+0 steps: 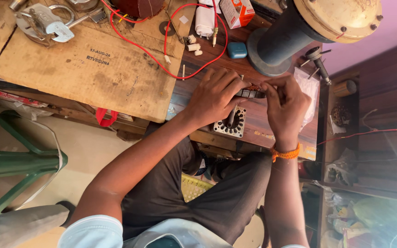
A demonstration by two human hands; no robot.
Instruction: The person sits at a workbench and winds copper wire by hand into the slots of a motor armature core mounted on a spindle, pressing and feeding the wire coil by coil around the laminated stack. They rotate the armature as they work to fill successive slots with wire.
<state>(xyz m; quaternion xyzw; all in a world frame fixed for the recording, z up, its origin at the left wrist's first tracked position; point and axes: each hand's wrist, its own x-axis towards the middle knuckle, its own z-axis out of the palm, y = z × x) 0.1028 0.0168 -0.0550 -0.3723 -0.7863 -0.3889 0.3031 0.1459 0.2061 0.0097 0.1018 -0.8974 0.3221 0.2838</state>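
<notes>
**Stator winding work: in progress, mid-stage**

Seated at a dark wooden workbench [258, 119]; left hand [214, 98] clenched around a small round motor stator [252, 93], held just above the bench edge; right hand [283, 108] pinching at the stator's rim with thumb and forefinger closed, apparently on fine copper wire, though the strand itself too thin to confirm; copper-coloured winding visible on top of the held stator, extent not readable behind the fingers

Second stator core [231, 123] lying flat on the bench directly below the left hand, slots appearing bare, judged not yet wound; red lead wire [171, 27] looped loose across the cardboard sheet [83, 64], unconnected to the held part; padlock [47, 23] and small white tubes [194, 46] lying well apart, untouched

Judged status: winding or lead dressing on one part under way; second core and wiring-up remaining
</notes>
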